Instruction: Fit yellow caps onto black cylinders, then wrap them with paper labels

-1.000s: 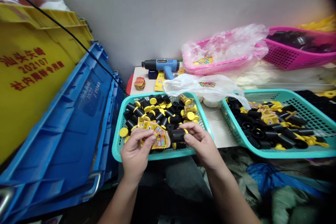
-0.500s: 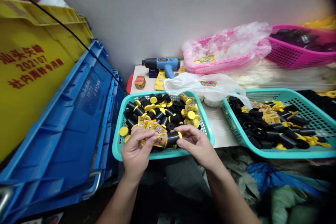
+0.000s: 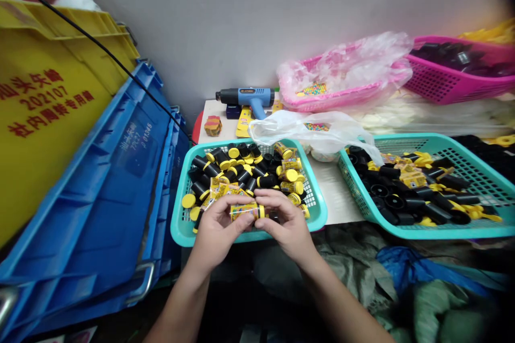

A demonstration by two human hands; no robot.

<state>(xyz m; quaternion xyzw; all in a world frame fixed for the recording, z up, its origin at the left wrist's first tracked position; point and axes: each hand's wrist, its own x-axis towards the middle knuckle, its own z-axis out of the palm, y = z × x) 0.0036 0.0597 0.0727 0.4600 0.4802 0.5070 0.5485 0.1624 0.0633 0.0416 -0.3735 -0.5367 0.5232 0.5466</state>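
Held sideways between both hands is a small canister (image 3: 244, 212) with a yellow cap and a printed yellow sleeve around its body. My left hand (image 3: 219, 228) grips its left end, thumb in front. At the capped right end, the fingers and thumb of my right hand (image 3: 284, 225) close on it. Just below is a turquoise basket (image 3: 181, 233) full of black canisters with yellow caps. Some canisters (image 3: 290, 187) at its right side wear printed sleeves. Flat printed sleeves (image 3: 225, 187) lie on the pile behind my hands.
A second turquoise basket (image 3: 422, 231) to the right holds black cylinders and yellow parts. Behind are a blue heat gun (image 3: 253, 97), a white plastic bag (image 3: 338, 127), and pink baskets (image 3: 438, 83). Blue crates (image 3: 96, 198) and a yellow crate (image 3: 48, 134) rise at the left.
The printed sleeve, earlier only partly over the black canister, now covers its body up to the cap. My right hand has moved left, closer to my left hand.
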